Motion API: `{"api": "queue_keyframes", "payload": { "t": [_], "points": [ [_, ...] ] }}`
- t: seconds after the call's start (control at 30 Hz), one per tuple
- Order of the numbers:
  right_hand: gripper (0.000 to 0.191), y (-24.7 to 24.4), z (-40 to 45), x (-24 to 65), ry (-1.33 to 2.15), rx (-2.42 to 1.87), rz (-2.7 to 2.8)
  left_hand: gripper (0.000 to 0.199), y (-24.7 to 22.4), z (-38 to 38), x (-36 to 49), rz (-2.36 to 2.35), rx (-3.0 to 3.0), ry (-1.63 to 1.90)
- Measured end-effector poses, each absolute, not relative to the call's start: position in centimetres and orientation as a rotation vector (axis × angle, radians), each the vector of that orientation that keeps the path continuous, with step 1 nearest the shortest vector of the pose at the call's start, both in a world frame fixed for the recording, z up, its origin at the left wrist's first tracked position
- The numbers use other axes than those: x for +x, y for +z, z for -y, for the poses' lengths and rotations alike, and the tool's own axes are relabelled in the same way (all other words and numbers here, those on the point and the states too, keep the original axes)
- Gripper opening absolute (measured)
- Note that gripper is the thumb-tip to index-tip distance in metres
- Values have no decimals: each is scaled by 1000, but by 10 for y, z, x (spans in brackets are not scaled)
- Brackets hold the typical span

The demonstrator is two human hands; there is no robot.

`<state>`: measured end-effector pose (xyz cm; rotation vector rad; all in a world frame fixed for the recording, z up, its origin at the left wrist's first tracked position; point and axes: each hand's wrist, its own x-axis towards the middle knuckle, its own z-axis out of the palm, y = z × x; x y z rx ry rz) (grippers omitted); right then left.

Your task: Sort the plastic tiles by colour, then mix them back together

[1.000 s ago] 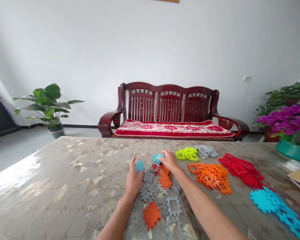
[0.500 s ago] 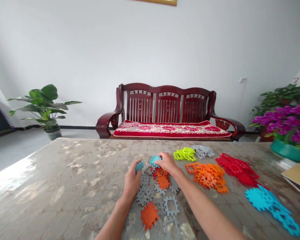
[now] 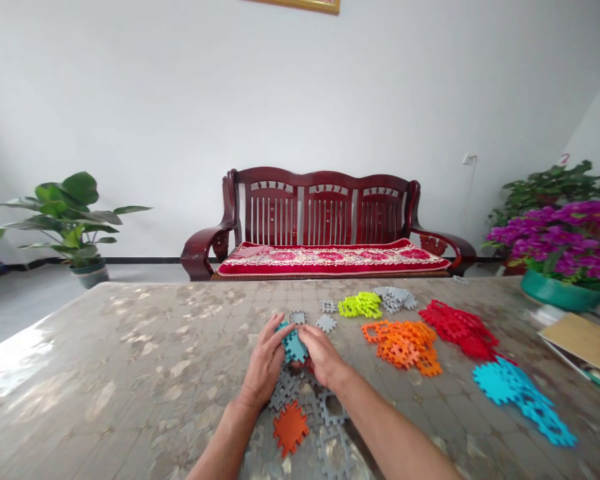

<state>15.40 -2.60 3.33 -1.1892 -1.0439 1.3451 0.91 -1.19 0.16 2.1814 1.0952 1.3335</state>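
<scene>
My left hand [image 3: 266,363] and my right hand [image 3: 321,355] meet over the table, closed around blue toothed interlocking tiles [image 3: 295,348]. Thumbs and fingers press at the tiles' edges; whether the tiles are joined I cannot make out. Under and before my hands lie loose grey tiles [image 3: 284,392], partly hidden by them. An orange tile [image 3: 291,429] lies flat nearer to me, between my forearms. Just beyond my fingers are a grey frame tile [image 3: 297,317] and a solid grey tile [image 3: 326,323].
To the right are piles of yellow-green tiles [image 3: 360,305], grey tiles [image 3: 395,299], orange tiles [image 3: 405,347], red tiles [image 3: 460,330] and blue tiles [image 3: 523,397]. A flower pot [image 3: 560,291] and a tan board [image 3: 583,343] stand at the right edge. Behind the table is a wooden bench [image 3: 325,207].
My hands have come together, bringing the two blue pieces against each other and closer to me. The view has shifted slightly to the right.
</scene>
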Motion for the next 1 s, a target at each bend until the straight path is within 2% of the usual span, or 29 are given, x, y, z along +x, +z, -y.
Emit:
{"api": "queue_keyframes", "payload": {
  "t": [0.2, 0.47, 0.6, 0.77, 0.9, 1.0],
  "points": [
    [17, 30, 25, 158, 1195, -1147, 988, 46, 4, 16, 12, -1053, 2346, 1207],
    [23, 40, 35, 149, 1306, -1088, 960, 56, 11, 26, 13, -987, 2378, 1163],
    [26, 49, 52, 158, 1201, -1150, 1003, 58, 10, 29, 14, -952, 2341, 1136],
    [44, 67, 77, 202, 1172, -1208, 926, 59, 3, 18, 8, -1194, 2098, 1305],
    [40, 76, 105, 261, 1018, -1279, 949, 62, 2, 8, 5, -1436, 1871, 1306],
    [41, 74, 130, 311, 813, -1397, 970, 62, 2, 4, 6, -1444, 1869, 1222]
  ]
}}
